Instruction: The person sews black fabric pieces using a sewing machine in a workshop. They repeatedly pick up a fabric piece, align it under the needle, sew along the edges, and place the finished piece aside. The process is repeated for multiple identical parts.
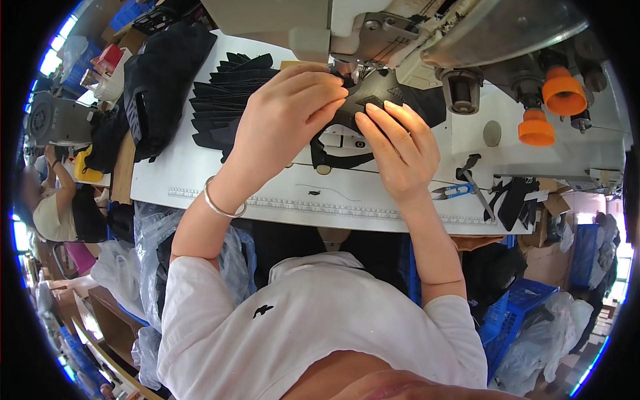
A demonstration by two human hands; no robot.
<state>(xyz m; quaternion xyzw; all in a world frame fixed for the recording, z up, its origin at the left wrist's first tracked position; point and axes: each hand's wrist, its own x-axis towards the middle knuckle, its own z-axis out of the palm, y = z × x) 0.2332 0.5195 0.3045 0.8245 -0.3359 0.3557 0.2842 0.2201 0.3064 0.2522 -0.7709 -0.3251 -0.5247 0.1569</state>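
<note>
- White counter (200,180) runs across, with a big sewing machine (427,27) sitting on top.
- Stack of black cut pieces (223,100) fanned out to the left, just beside the hands.
- Black shoe-upper piece (380,97) lies under the needle area.
- Left hand (283,113) curls loosely over its left edge; right hand (400,143) presses it flat, fingers straight.
- Small blue-handled snips (453,192) sit just right of the right hand.
</note>
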